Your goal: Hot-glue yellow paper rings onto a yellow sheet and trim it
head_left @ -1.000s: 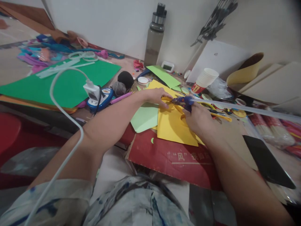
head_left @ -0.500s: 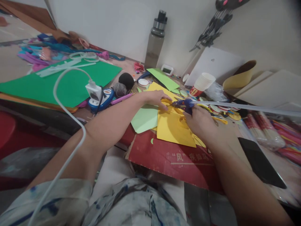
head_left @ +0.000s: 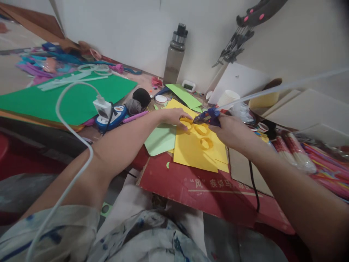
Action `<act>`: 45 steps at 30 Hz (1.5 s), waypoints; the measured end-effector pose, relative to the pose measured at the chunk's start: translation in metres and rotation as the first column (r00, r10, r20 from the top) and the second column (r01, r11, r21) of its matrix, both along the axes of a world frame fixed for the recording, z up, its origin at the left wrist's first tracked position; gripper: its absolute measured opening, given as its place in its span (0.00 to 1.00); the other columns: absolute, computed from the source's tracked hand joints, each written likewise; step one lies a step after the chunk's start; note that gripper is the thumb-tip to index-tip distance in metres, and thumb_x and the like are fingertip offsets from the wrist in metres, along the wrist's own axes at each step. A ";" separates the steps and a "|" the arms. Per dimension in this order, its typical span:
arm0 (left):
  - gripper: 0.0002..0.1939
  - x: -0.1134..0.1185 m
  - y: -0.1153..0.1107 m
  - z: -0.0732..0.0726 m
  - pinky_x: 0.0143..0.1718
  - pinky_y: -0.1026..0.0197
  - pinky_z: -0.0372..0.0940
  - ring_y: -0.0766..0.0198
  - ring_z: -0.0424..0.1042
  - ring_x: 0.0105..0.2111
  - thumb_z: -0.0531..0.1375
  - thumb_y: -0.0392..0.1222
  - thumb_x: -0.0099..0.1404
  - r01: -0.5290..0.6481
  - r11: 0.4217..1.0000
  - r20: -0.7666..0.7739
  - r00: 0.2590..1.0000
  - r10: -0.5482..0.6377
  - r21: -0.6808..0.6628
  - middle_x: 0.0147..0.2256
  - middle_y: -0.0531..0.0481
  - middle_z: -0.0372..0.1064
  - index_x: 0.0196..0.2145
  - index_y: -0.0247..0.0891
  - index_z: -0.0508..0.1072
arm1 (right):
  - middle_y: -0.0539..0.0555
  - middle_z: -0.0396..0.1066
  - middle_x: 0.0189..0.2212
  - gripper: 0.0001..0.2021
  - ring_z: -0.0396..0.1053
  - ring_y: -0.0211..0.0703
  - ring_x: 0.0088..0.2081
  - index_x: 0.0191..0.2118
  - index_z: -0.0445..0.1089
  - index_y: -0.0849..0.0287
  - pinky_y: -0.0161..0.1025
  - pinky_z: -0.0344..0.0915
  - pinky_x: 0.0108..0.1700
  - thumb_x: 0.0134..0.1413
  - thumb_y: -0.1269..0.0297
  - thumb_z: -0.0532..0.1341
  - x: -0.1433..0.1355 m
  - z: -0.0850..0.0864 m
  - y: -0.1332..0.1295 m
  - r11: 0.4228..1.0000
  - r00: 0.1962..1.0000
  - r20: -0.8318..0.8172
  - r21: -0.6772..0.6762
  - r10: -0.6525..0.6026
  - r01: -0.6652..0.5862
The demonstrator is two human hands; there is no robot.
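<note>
My right hand (head_left: 231, 130) is closed around a dark blue hot glue gun (head_left: 207, 115). A long translucent glue stick (head_left: 261, 91) juts up and right from its back. The gun's nozzle points left, close to my left hand (head_left: 174, 116), whose fingers are curled on a small yellow paper loop (head_left: 187, 120). Whether the nozzle touches the loop I cannot tell. Two more yellow paper rings (head_left: 205, 143) rest just below the gun on yellow sheets (head_left: 196, 160). A pale green sheet (head_left: 160, 140) lies beneath my left wrist.
A red board (head_left: 174, 182) supports the sheets; the gun's black cord (head_left: 253, 182) hangs over it. Left are a blue power socket (head_left: 111, 120) with a white cable and a large green sheet (head_left: 81, 109). Behind stand a grey bottle (head_left: 174, 62) and paper cups (head_left: 228, 98).
My right hand has turned the glue gun so that the glue stick slants more steeply upward. The black cord and both rings below the gun show more fully. The view has shifted slightly.
</note>
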State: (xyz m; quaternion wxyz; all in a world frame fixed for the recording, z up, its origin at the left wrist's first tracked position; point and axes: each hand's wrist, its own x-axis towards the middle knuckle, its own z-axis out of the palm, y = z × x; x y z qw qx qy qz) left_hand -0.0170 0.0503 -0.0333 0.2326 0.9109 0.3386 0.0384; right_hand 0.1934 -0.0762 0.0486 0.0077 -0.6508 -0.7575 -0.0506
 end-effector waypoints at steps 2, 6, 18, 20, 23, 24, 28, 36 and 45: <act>0.43 -0.001 0.002 -0.002 0.62 0.53 0.54 0.50 0.62 0.59 0.61 0.69 0.53 -0.004 1.000 0.005 1.000 0.004 0.004 0.59 0.47 0.65 0.64 0.54 0.66 | 0.66 0.78 0.42 0.17 0.74 0.57 0.42 0.48 0.74 0.63 0.43 0.64 0.39 0.61 0.57 0.58 0.002 0.006 0.005 1.000 1.000 -0.009 -0.027 -0.008 0.007; 0.42 -0.001 0.004 -0.003 0.61 0.53 0.54 0.50 0.63 0.58 0.61 0.69 0.53 0.005 1.000 0.017 1.000 -0.006 0.022 0.57 0.47 0.67 0.64 0.55 0.67 | 0.66 0.78 0.42 0.16 0.75 0.57 0.41 0.47 0.74 0.62 0.43 0.64 0.38 0.60 0.58 0.59 0.009 0.002 0.006 0.999 0.999 -0.033 -0.048 -0.020 0.019; 0.42 -0.002 0.000 0.003 0.58 0.54 0.56 0.51 0.64 0.55 0.61 0.67 0.53 0.016 1.000 -0.005 1.000 -0.016 0.002 0.56 0.47 0.66 0.63 0.55 0.67 | 0.69 0.76 0.45 0.15 0.74 0.60 0.46 0.50 0.71 0.65 0.47 0.66 0.45 0.64 0.62 0.54 0.012 -0.038 -0.002 0.998 0.991 -0.134 0.055 0.014 -0.006; 0.44 -0.002 0.000 0.002 0.58 0.54 0.56 0.50 0.63 0.55 0.61 0.68 0.52 -0.003 1.000 -0.007 1.000 0.003 -0.006 0.58 0.46 0.64 0.65 0.53 0.64 | 0.69 0.76 0.46 0.16 0.74 0.60 0.46 0.50 0.70 0.66 0.48 0.66 0.46 0.64 0.63 0.54 0.012 -0.042 -0.001 0.999 0.990 -0.143 0.050 0.018 -0.011; 0.49 -0.001 0.000 -0.001 0.56 0.54 0.58 0.50 0.64 0.54 0.62 0.68 0.51 -0.060 0.998 0.000 0.998 0.060 -0.037 0.60 0.45 0.63 0.67 0.51 0.58 | 0.68 0.75 0.47 0.15 0.73 0.59 0.48 0.50 0.70 0.66 0.48 0.65 0.48 0.64 0.64 0.54 0.010 -0.050 0.000 0.998 0.989 -0.148 0.064 0.023 -0.014; 0.49 -0.001 0.000 -0.002 0.55 0.54 0.59 0.50 0.65 0.53 0.62 0.68 0.51 -0.071 0.997 0.005 0.997 0.071 -0.042 0.60 0.46 0.63 0.67 0.50 0.58 | 0.68 0.75 0.47 0.16 0.73 0.59 0.48 0.50 0.70 0.66 0.47 0.65 0.49 0.64 0.64 0.53 0.010 -0.053 0.001 0.997 0.988 -0.153 0.073 0.021 -0.010; 0.44 0.001 -0.003 0.000 0.54 0.55 0.59 0.51 0.64 0.53 0.63 0.66 0.50 -0.077 0.997 0.021 0.997 0.078 -0.029 0.59 0.46 0.65 0.61 0.48 0.64 | 0.67 0.76 0.47 0.16 0.73 0.59 0.49 0.50 0.71 0.65 0.48 0.66 0.51 0.64 0.63 0.53 0.007 -0.060 0.003 0.996 0.983 -0.183 0.085 0.009 0.007; 0.39 0.002 -0.005 0.004 0.53 0.56 0.59 0.52 0.65 0.52 0.64 0.63 0.50 -0.066 0.998 0.023 0.998 0.066 -0.014 0.56 0.45 0.66 0.57 0.45 0.67 | 0.67 0.76 0.46 0.16 0.73 0.58 0.49 0.50 0.72 0.64 0.49 0.65 0.53 0.64 0.64 0.53 0.001 -0.064 0.001 0.991 0.978 -0.197 0.124 0.066 -0.042; 0.38 0.002 -0.002 0.000 0.53 0.55 0.58 0.50 0.64 0.54 0.62 0.58 0.52 -0.065 0.998 0.007 0.998 0.065 -0.004 0.57 0.45 0.65 0.59 0.44 0.65 | 0.68 0.75 0.48 0.17 0.72 0.59 0.50 0.52 0.71 0.66 0.48 0.66 0.50 0.63 0.64 0.55 -0.007 -0.054 0.008 0.994 0.978 -0.192 0.087 0.083 -0.068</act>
